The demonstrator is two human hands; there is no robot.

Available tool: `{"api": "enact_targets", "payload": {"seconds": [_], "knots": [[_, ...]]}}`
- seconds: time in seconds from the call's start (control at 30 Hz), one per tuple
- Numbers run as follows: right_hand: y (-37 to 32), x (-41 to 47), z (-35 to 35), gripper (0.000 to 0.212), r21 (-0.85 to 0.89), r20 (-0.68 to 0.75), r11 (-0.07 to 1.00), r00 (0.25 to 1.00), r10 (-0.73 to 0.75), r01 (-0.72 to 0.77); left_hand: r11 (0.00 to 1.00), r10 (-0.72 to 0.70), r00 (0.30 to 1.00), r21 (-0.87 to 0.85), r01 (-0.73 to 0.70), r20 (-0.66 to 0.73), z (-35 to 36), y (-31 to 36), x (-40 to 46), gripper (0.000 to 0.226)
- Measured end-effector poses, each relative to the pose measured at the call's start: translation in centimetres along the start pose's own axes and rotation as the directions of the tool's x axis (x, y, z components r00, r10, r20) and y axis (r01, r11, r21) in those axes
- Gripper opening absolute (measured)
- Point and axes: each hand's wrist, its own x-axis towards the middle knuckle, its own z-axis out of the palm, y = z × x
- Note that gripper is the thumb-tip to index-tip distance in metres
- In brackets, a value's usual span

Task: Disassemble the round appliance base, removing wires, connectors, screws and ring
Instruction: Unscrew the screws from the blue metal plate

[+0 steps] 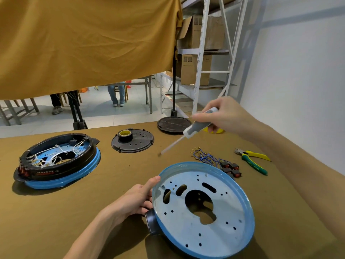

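A round, blue-rimmed metal base plate, pierced with holes and slots, was held tilted at the near edge of the bench, which was covered in brown cloth. Its left rim was gripped by the left hand, thumb on top. A grey-and-white-handled screwdriver was grasped in the curled right hand above the bench. A bundle of blue wires with black switches lay beside green-and-yellow-handled pliers. A mustard cloth hung behind; metal shelving stood against a white wall.

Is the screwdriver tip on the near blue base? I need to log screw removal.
No, the screwdriver in the right hand hangs above the table, clear of the blue base.
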Motion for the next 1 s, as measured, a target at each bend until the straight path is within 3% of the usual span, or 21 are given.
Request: {"api": "enact_targets", "payload": {"seconds": [0.07, 0.13, 0.2, 0.37, 0.47, 0.63, 0.87, 1.0], "knots": [[2.6, 0.1, -0.6, 0.023, 0.263, -0.016, 0.953, 0.987, 0.158, -0.148, 1.0, -0.029, 0.999, 0.0, 0.029, -0.025, -1.3, -0.5, 0.3, 0.081], [5.0, -0.1, -0.3, 0.026, 0.481, 0.162, 0.808, 0.94, 0.3, -0.34, 0.999, -0.042, 0.997, 0.007, 0.042, -0.066, -2.6, -1.1, 0.6, 0.082], [7.5, -0.5, 1.2, 0.033, 0.503, 0.273, 0.714, 0.874, 0.402, -0.486, 0.999, -0.033, 0.994, 0.028, 0.036, -0.105, -3.8, -1.5, 0.7, 0.086], [12.6, -1.7, 5.1, 0.031, 0.13, 0.054, 0.9, 0.909, 0.413, -0.416, 1.0, -0.004, 0.987, 0.023, 0.007, -0.161, -6.5, -2.2, 0.2, 0.095], [14.9, -2.6, 5.7, 0.027, -0.09, 0.015, 0.926, 0.929, 0.37, -0.367, 1.0, 0.018, 0.979, -0.022, -0.023, -0.204, -7.5, -2.3, 0.2, 0.106], [16.8, -3.4, 6.6, 0.021, -0.437, 0.021, 0.856, 0.949, 0.316, -0.275, 0.998, 0.024, 0.976, -0.052, -0.036, -0.216, -7.2, -2.1, 0.1, 0.1], [17.1, -2.7, 7.8, 0.028, -0.49, 0.082, 0.841, 0.949, 0.305, -0.228, 0.999, 0.036, 0.972, 0.014, -0.034, -0.233, -6.7, -2.3, -0.2, 0.09], [16.8, -2.0, 7.9, 0.021, -0.429, -0.015, 0.87, 0.964, 0.264, -0.245, 0.999, 0.033, 0.967, -0.012, -0.037, -0.254, -6.5, -2.3, -0.1, 0.095]]}}
